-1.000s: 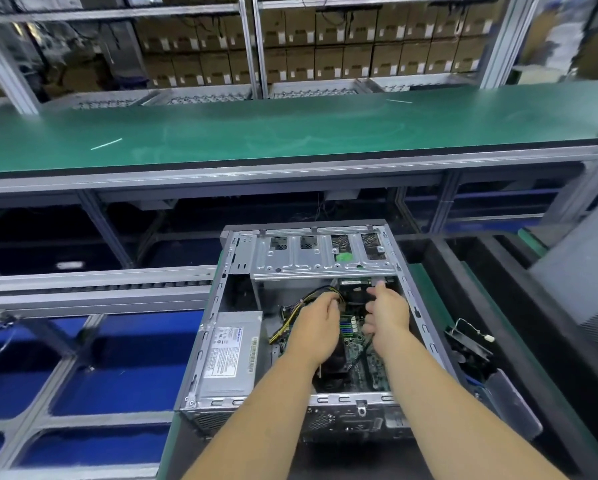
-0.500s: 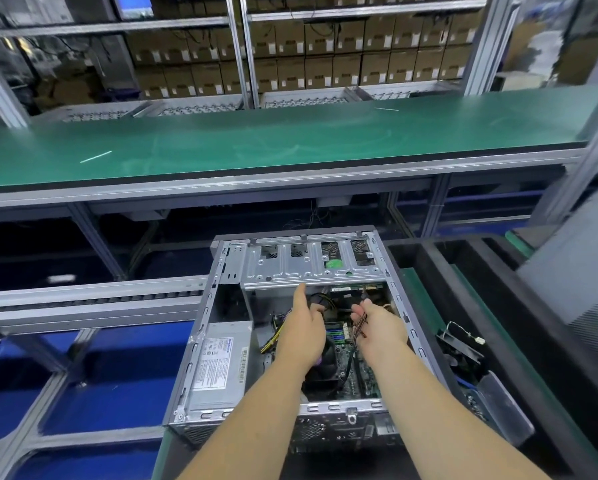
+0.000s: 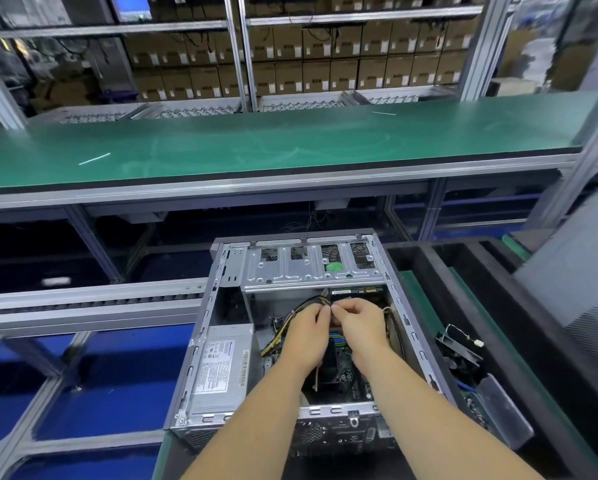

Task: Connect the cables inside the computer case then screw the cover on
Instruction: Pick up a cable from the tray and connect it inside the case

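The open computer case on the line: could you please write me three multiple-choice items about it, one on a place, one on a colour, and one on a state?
1. Where in the computer case does the power supply sit?
A. near left corner
B. far right corner
C. on top of the drive bracket

2. What colour is the long bench top behind the case?
A. red
B. green
C. white

3. What are the left hand and right hand doing?
A. resting flat on the bench top
B. turning a screwdriver
C. meeting fingertips at the cable bundle inside the case

Answers:
1 A, the labelled grey box lies along the case's left wall at the near end.
2 B, the bench surface is plainly green.
3 C, both hands' fingers pinch together where the cables run, just below the drive bracket.
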A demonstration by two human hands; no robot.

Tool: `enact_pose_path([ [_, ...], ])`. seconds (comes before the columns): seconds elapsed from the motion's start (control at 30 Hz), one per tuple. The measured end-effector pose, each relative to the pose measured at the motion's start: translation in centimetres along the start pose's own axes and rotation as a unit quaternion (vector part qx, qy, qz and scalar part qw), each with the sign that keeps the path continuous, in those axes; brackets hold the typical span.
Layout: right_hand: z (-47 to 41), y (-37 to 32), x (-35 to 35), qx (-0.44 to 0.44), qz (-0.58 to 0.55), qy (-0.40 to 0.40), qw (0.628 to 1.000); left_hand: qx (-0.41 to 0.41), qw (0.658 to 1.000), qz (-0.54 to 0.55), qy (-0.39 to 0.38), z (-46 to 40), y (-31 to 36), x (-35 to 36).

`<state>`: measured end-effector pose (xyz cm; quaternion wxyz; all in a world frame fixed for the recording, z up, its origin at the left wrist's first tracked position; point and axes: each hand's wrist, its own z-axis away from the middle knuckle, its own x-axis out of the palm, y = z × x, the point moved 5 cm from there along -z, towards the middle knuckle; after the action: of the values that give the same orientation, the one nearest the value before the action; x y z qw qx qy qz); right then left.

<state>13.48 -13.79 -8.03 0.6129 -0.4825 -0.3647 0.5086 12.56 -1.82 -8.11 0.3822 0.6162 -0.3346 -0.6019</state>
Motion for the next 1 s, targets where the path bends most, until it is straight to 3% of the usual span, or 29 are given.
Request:
enact_pose_path([
  [0.27,0.4,-1.1,-0.1,-0.125,0.141,-0.016,0.982,0.035,0.998,0.031,0.032,0.1,0.2,-0.6],
  [0.47,0.1,-0.5,0.2,-0.123,0.187,-0.046,0.974,0.035,0.998,0.047,0.036,0.2,0.0,-0.8],
  [0.67,0.2,0.4,1.3,-0.077,0.327,-0.149,0.930,0.048,0.995,0.066,-0.049,0.3,0.2,-0.1],
  [0.83,0.8,1.0,1.3,-0.013,0.295,-0.224,0.929,0.059,0.996,0.052,-0.052,0.2,0.1,-0.5],
  [1.0,1.0,-0.4,1.2,-0.141,0.310,-0.151,0.928,0.028,0.997,0.067,0.038,-0.1,-0.2,-1.6],
])
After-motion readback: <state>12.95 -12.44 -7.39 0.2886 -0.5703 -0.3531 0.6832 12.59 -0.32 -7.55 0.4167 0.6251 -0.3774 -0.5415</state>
